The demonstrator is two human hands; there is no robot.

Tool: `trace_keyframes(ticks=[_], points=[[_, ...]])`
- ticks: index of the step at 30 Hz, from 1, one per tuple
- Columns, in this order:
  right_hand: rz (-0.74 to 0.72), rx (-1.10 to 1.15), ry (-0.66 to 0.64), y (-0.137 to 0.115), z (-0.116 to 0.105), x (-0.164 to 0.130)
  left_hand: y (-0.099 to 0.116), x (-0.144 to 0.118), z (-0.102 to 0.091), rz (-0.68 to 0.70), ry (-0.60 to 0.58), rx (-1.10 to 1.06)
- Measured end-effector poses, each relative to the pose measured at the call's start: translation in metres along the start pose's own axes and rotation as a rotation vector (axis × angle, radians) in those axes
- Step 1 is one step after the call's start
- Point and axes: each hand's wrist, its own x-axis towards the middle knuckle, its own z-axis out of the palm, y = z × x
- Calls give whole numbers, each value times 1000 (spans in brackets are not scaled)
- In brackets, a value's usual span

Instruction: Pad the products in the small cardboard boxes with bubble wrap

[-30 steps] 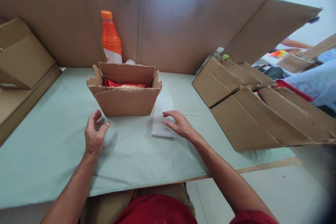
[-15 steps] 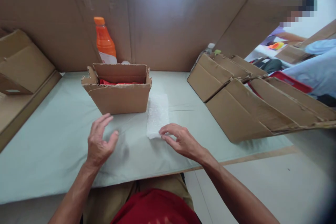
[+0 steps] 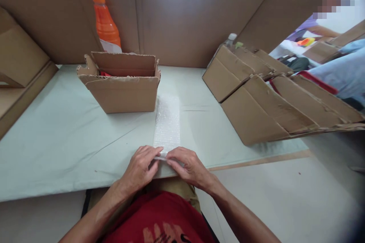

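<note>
The near edge of the bubble wrap (image 3: 168, 121) is pinched at its left corner between the thumb and fingers of the left hand (image 3: 142, 166) and at its right corner by the right hand (image 3: 186, 165); the two hands are separated by only a small gap. Beyond both hands, the rest of the wrap is stretched flat and away over the table (image 3: 71, 133). Farther off, ahead of the left hand and just beside the wrap's far end, an open cardboard box (image 3: 122, 95) is seen, with something red (image 3: 105, 73) partly hidden inside. Ahead and to the right of the right hand, cardboard bins (image 3: 256, 110) are set. Farthest, behind the box, an orange bottle (image 3: 107, 26) is placed.
</note>
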Motion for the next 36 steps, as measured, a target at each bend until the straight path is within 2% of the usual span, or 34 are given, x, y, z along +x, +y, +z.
trace_keyframes(ticks=[4, 6, 8, 10, 13, 17, 21, 25, 27, 31, 36], points=[[58, -47, 226, 4, -7, -3, 3, 7, 3, -203, 35, -51], [39, -125, 371, 3, -11, -7, 2, 13, 4, -327, 40, -70], [-3, -205, 449, 3, -14, -11, 1, 20, 5, -420, 32, -55], [-49, -265, 429, 2, -14, -15, -1, 26, 7, -468, 14, -31], [-101, -323, 285, 6, -9, -18, -4, 32, 10, -492, -20, -4], [-84, -408, 124, 19, 1, -14, -5, 37, 14, -510, -53, 91], [-71, -456, 66, 29, 6, -9, -7, 36, 16, -449, 41, 144], [-70, -450, 78, 34, 7, -7, -5, 27, 11, -257, 187, 159], [-73, -442, 98, 35, 7, -6, -4, 21, 7, -156, 171, 186], [-72, -398, 138, 34, 8, -3, -2, 16, 5, -20, 46, 176], [41, -186, 129, 27, 5, -6, 0, 16, 3, -78, 15, 54]])
